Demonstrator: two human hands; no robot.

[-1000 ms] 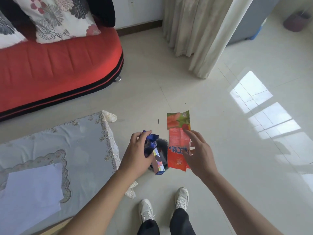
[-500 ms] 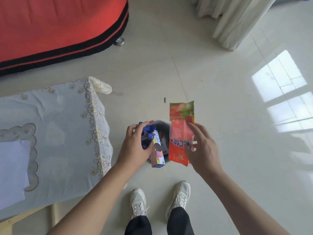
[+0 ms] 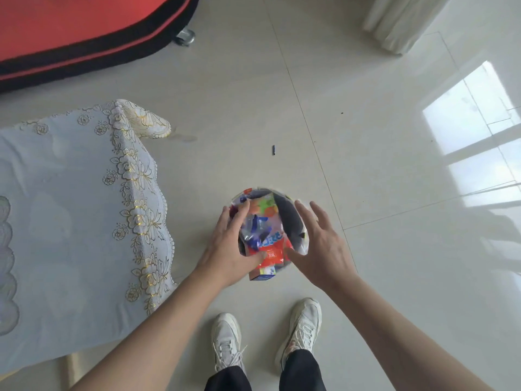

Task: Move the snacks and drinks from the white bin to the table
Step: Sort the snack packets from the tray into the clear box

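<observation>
My left hand [image 3: 225, 249] grips a bundle of snacks just above the bin: a red packet with a green and orange top [image 3: 275, 253], a shiny blue and clear packet [image 3: 255, 228] and a small colourful box [image 3: 263, 273]. Its thumb presses on the red packet. The round white bin [image 3: 303, 245] with a dark inside stands on the floor under the bundle, mostly hidden by it. My right hand [image 3: 324, 244] hovers beside the bin's right rim with fingers spread, holding nothing. The table [image 3: 70, 215], under a white lace cloth, is to the left.
A red sofa [image 3: 70, 24] with a black base fills the far left, a curtain [image 3: 400, 21] hangs at the far right. My two white shoes [image 3: 228, 342] stand on the pale tiled floor just below the bin. A small dark scrap [image 3: 273, 150] lies on the floor.
My right hand has let go of the red packet, which my left hand now holds with the blue packet and box. The camera tilted down and both hands dropped toward the bin.
</observation>
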